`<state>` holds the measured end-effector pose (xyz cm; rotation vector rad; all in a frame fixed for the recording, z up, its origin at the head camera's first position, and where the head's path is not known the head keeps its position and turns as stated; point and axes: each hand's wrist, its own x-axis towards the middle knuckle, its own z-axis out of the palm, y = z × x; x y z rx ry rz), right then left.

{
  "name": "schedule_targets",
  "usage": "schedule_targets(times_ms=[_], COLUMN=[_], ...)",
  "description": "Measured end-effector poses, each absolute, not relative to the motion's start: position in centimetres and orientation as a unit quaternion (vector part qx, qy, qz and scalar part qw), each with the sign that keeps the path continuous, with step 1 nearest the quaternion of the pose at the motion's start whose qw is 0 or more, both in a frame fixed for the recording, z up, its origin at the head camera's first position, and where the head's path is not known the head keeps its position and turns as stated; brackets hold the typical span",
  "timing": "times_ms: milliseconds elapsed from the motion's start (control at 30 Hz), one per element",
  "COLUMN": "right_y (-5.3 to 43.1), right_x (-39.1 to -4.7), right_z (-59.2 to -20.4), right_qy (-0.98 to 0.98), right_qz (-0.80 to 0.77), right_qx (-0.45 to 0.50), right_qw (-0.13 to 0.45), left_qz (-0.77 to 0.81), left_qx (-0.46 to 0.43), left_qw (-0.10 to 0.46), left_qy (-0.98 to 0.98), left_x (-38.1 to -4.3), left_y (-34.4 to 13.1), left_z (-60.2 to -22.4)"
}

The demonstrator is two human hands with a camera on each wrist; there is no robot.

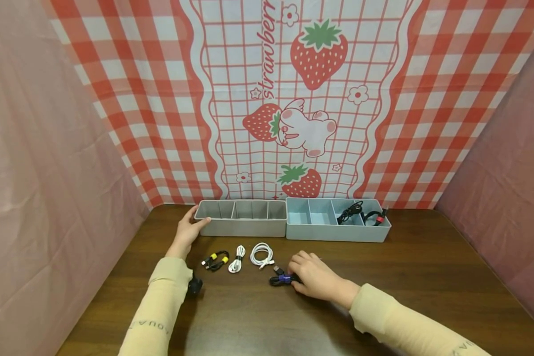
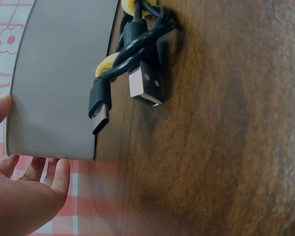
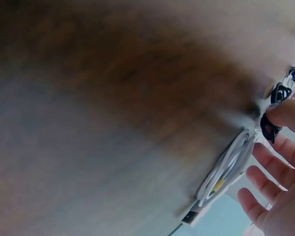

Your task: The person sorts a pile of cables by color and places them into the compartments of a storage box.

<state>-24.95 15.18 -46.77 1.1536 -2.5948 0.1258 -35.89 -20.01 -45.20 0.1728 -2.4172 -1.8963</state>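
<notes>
My left hand point(image 1: 187, 231) holds the left end of a grey divided box point(image 1: 249, 228), thumb on its front rim and fingers against the end wall point(image 2: 51, 147). With thumb and fingers, my right hand point(image 1: 315, 277) pinches a bundled black USB cable point(image 1: 281, 280) with a purple tie, low over the table. Left of it lie a coiled white cable point(image 1: 261, 255), a white cable bundle point(image 1: 237, 259) with a dark band, and a black cable point(image 1: 215, 259) with yellow ties. The yellow-tied cable's two plugs point(image 2: 145, 86) show close up in the left wrist view.
Against the grey box's right end stands a light blue divided box point(image 1: 338, 233). A black cable point(image 1: 350, 211) lies in one of its compartments, and a black cable with a red tie point(image 1: 375, 216) in the rightmost. A strawberry-print cloth point(image 1: 160, 99) hangs behind the wooden table point(image 1: 427, 267).
</notes>
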Motion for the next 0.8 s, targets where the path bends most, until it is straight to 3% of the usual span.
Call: schedule_targets(times_ms=[267,800], right_y=[15.3,15.4], right_x=[-24.9,-24.9], right_z=[-46.2,-44.8], right_qy=[-0.892,-0.885], right_qz=[0.052,0.056], right_qx=[0.408,0.418], right_qw=[0.185,0.199], left_qz=[-0.613,-0.612], left_qx=[0.06,0.059], left_qw=[0.033,0.027], left_qy=[-0.787,-0.788], left_x=[-35.9,-35.8], left_y=[-19.9,-20.0], left_z=[-45.1,-45.1])
